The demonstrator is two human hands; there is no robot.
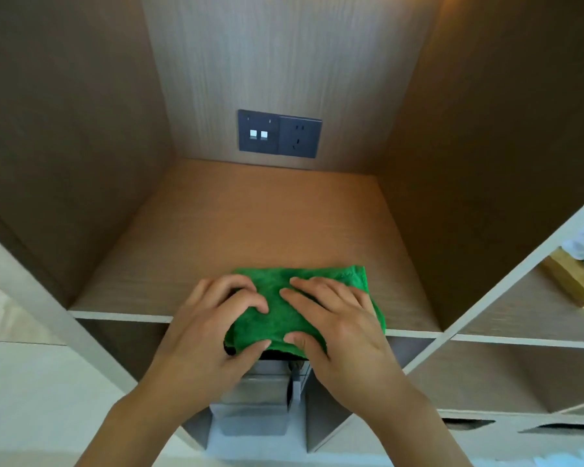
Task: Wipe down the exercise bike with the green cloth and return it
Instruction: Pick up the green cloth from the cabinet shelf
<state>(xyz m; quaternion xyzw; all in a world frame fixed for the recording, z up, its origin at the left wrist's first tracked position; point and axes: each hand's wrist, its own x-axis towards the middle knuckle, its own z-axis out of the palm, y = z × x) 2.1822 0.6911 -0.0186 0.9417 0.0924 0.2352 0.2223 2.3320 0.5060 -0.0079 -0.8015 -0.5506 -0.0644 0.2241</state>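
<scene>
The green cloth (285,320) lies folded on the front edge of a wooden shelf (250,227), its near part hanging over the edge. My left hand (213,321) grips the cloth's left side, fingers on top and thumb under its near edge. My right hand (338,318) holds the right side the same way, thumb pinching the near edge. The exercise bike is out of view.
The shelf is a cubby with wooden side walls and a dark socket panel (279,133) on its back wall. Grey boxes (253,409) sit in the compartment below. To the right, another cubby holds a yellow box (570,281) with white cloth.
</scene>
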